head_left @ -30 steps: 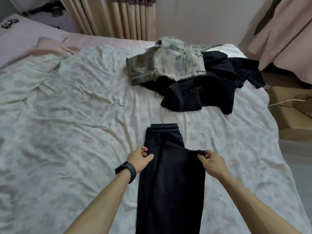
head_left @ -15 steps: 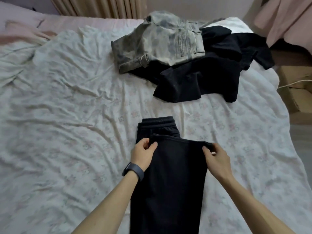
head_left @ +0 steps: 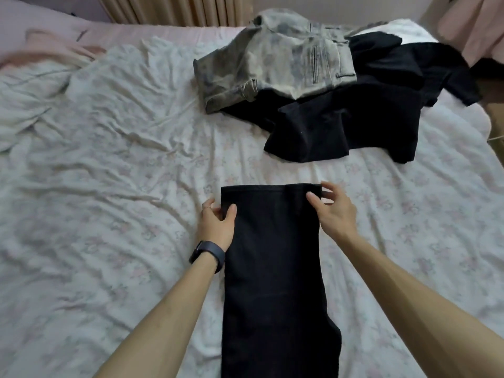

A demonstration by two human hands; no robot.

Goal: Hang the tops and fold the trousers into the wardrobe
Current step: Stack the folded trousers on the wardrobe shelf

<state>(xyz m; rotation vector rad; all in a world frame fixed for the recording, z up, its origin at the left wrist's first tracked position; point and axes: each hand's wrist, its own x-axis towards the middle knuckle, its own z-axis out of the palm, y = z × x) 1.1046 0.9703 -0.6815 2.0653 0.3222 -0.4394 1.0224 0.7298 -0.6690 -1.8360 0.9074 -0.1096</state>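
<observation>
Black trousers (head_left: 275,268) lie in a long folded strip on the bed (head_left: 109,186), running from the near edge up to the middle. My left hand (head_left: 216,222) pinches the strip's far left corner between thumb and fingers. My right hand (head_left: 334,208) holds the far right corner, thumb on top of the cloth and fingers past its edge. Further back lie pale washed jeans (head_left: 278,58), bunched on top of a heap of black clothes (head_left: 354,115).
A wrinkled floral sheet covers the bed. Beige curtains (head_left: 177,9) hang behind it. A pink garment (head_left: 474,23) hangs at the upper right above a cardboard box (head_left: 497,124). Pink bedding (head_left: 51,47) lies at the far left.
Both hands carried the trousers' folded edge away from me, and it now covers the waistband that showed before. The strip's far end lies flat and square.
</observation>
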